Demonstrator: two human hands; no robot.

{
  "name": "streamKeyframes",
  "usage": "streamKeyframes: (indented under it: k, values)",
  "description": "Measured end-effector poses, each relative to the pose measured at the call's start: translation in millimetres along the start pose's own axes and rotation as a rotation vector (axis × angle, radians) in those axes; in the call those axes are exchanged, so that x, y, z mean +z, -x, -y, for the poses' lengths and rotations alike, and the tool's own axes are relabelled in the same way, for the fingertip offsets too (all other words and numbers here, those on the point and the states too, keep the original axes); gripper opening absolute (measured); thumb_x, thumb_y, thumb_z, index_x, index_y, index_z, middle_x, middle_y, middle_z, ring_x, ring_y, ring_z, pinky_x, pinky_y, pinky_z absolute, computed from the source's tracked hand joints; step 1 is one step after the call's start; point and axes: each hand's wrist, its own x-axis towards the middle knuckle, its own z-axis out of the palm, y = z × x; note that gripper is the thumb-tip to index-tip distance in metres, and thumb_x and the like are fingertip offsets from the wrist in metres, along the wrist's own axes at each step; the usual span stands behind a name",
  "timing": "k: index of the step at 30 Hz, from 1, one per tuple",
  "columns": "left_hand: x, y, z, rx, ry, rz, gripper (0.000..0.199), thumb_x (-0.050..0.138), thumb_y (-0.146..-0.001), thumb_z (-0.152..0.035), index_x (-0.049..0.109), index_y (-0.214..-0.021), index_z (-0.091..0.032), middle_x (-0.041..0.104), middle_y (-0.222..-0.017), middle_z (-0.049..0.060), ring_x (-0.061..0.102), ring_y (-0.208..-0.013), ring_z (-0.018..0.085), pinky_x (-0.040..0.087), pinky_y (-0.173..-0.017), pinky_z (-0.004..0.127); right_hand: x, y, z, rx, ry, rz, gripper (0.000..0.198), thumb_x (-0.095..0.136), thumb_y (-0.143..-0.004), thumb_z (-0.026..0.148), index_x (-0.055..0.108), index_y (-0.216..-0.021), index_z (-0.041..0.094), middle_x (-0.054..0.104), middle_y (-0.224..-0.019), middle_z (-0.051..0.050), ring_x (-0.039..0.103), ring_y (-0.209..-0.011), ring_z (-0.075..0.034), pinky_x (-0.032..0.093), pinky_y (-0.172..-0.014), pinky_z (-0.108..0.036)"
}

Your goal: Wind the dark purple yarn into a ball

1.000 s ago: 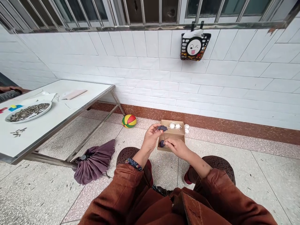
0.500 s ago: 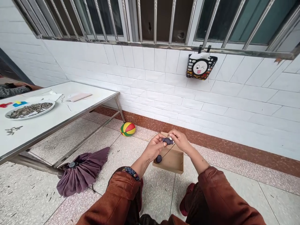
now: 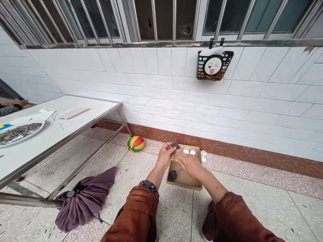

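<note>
My left hand (image 3: 165,156) pinches a small dark piece of yarn work (image 3: 176,145) between thumb and fingers, above a cardboard box. Just right of it, my right hand (image 3: 189,163) has its fingers closed close to the piece. A thin pale sliver shows at those fingertips, too small to name. Below, a dark ball of yarn (image 3: 173,175) lies in the front cardboard box (image 3: 185,181). A dark strand leads from the ball up towards my right hand, which hides its far end.
White yarn balls (image 3: 189,151) sit in a second cardboard tray (image 3: 197,149) by the wall. A striped ball (image 3: 136,144), a folded purple umbrella (image 3: 87,198) and a table (image 3: 83,129) stand left. A basket (image 3: 214,65) hangs from the window bars. Another person's hand (image 3: 21,102) shows far left.
My right hand has moved lower and now lies palm-down beside the dark piece. My left hand has raised the piece slightly and turned it. The view has shifted, and the white yarn balls show.
</note>
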Motion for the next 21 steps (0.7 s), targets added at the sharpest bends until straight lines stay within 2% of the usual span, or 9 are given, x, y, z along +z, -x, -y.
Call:
streamKeyframes:
  k: [5, 8, 10, 13, 16, 18, 21]
  values:
    - [13.4, -6.3, 4.0, -0.116, -0.043, 0.239, 0.040, 0.092, -0.055, -0.021, 0.068, -0.086, -0.015, 0.067, -0.079, -0.001, 0.060, -0.073, 0.011, 0.049, -0.073, 0.025, -36.2, -23.3, -29.2, 0.113, -0.013, -0.184, 0.024, 0.046, -0.104, 0.032, 0.067, -0.100, 0.022, 0.067, -0.094, -0.007, 0.064, -0.081, -0.019, 0.050, -0.071, -0.029]
    - [17.7, -4.8, -2.4, -0.187, 0.033, 0.378, 0.040, 0.091, -0.059, -0.022, 0.068, -0.091, -0.016, 0.069, -0.091, 0.002, 0.064, -0.081, 0.013, 0.050, -0.076, 0.027, -39.2, -26.5, -47.9, 0.228, -0.153, -0.366, 0.023, 0.048, -0.102, 0.033, 0.067, -0.094, 0.022, 0.070, -0.092, -0.006, 0.066, -0.086, -0.020, 0.052, -0.077, -0.031]
    - [20.4, -4.2, -7.6, -0.185, 0.099, 0.410, 0.039, 0.091, -0.062, -0.023, 0.068, -0.093, -0.017, 0.069, -0.093, 0.003, 0.065, -0.084, 0.014, 0.050, -0.076, 0.027, -32.8, -22.4, -55.1, 0.303, -0.220, -0.410, 0.023, 0.050, -0.100, 0.035, 0.067, -0.092, 0.021, 0.071, -0.090, -0.005, 0.066, -0.081, -0.019, 0.052, -0.075, -0.030]
    - [26.2, -6.6, -12.3, -0.153, 0.175, 0.368, 0.039, 0.090, -0.063, -0.022, 0.066, -0.093, -0.018, 0.068, -0.092, 0.002, 0.064, -0.080, 0.013, 0.050, -0.076, 0.028, -18.8, -12.0, -55.3, 0.324, -0.208, -0.324, 0.024, 0.049, -0.100, 0.036, 0.066, -0.091, 0.021, 0.071, -0.085, -0.003, 0.066, -0.075, -0.018, 0.052, -0.070, -0.029]
    - [31.5, -11.6, -11.4, -0.108, 0.183, 0.262, 0.040, 0.090, -0.061, -0.023, 0.063, -0.089, -0.018, 0.067, -0.086, 0.000, 0.061, -0.071, 0.010, 0.049, -0.073, 0.027, -10.3, -2.8, -44.2, 0.258, -0.102, -0.215, 0.024, 0.046, -0.102, 0.031, 0.066, -0.095, 0.021, 0.072, -0.089, -0.005, 0.068, -0.083, -0.020, 0.053, -0.074, -0.031]
    - [32.7, -14.5, -9.3, -0.087, 0.132, 0.192, 0.039, 0.089, -0.060, -0.024, 0.062, -0.087, -0.018, 0.066, -0.081, -0.002, 0.059, -0.068, 0.010, 0.047, -0.071, 0.026, -11.3, 0.5, -32.6, 0.220, -0.003, -0.156, 0.023, 0.044, -0.104, 0.029, 0.066, -0.100, 0.021, 0.072, -0.094, -0.007, 0.068, -0.087, -0.021, 0.053, -0.077, -0.032]
    - [31.2, -16.5, -8.4, -0.024, -0.017, 0.111, 0.037, 0.087, -0.060, -0.025, 0.061, -0.085, -0.018, 0.063, -0.077, -0.003, 0.057, -0.069, 0.010, 0.045, -0.070, 0.026, -22.5, 1.2, -13.7, 0.175, 0.090, -0.087, 0.022, 0.044, -0.105, 0.028, 0.065, -0.101, 0.021, 0.070, -0.093, -0.007, 0.066, -0.081, -0.019, 0.052, -0.073, -0.030]
